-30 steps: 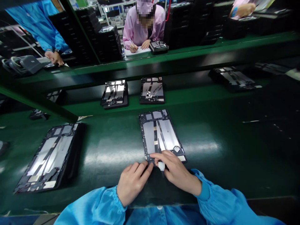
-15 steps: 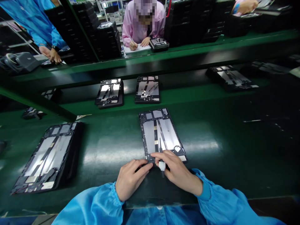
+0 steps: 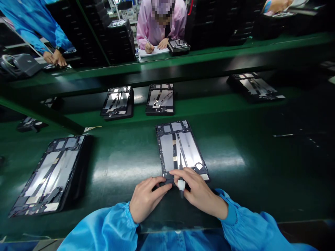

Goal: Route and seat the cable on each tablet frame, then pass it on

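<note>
Right under both hands, a black tablet frame [image 3: 178, 148] with silver inner panels, lying flat on a green workbench [image 3: 123, 170]. Close together, nearly touching: left hand [image 3: 150, 198] pressed on the frame's near edge, right hand [image 3: 201, 192] pinching a white-gripped pick [image 3: 181, 184], dark tip over the frame. Well left of the hands, another such frame [image 3: 49, 174]; farther ahead, more frames [image 3: 160, 99].
</note>
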{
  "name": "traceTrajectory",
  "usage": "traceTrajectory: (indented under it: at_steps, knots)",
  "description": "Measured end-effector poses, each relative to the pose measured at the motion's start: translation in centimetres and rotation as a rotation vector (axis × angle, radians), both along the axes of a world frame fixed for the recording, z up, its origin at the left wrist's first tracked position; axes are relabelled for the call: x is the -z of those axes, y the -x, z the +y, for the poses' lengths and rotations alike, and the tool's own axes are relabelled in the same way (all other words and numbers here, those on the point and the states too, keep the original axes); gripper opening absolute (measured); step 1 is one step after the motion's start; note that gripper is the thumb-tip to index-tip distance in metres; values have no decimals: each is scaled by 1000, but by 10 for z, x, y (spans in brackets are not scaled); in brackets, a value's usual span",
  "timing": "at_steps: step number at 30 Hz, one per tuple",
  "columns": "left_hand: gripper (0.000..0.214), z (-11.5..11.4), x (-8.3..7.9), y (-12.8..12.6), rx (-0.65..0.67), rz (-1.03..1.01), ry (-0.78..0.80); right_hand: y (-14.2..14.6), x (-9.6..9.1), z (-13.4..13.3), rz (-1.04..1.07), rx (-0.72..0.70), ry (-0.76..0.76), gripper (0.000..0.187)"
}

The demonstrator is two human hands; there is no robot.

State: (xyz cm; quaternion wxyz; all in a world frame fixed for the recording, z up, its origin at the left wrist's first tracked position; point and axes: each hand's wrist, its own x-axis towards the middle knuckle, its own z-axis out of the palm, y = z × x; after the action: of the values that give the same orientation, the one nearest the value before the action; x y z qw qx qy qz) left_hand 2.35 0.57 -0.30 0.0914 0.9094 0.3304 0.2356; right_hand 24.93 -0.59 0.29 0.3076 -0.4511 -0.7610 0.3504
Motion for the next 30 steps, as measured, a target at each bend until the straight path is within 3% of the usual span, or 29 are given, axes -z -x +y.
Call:
traceTrajectory:
  at_steps: [10,15,17,23,30]
  knots:
    - [36,6,1,9,124,164,-172,3,3,2,20,28,-24,68]
    - [38,1,3,4,92,222,-183,-7,-5,-1,113,68,-63,34]
    - [38,-2,5,2,55,230,-158,-15,-9,-7,192,116,-34,25]
    - [37,-7,8,-2,18,198,-95,-22,-9,-23,405,142,226,31]
    - [35,-6,6,-2,3,173,-111,-17,-4,-23,288,138,275,20]
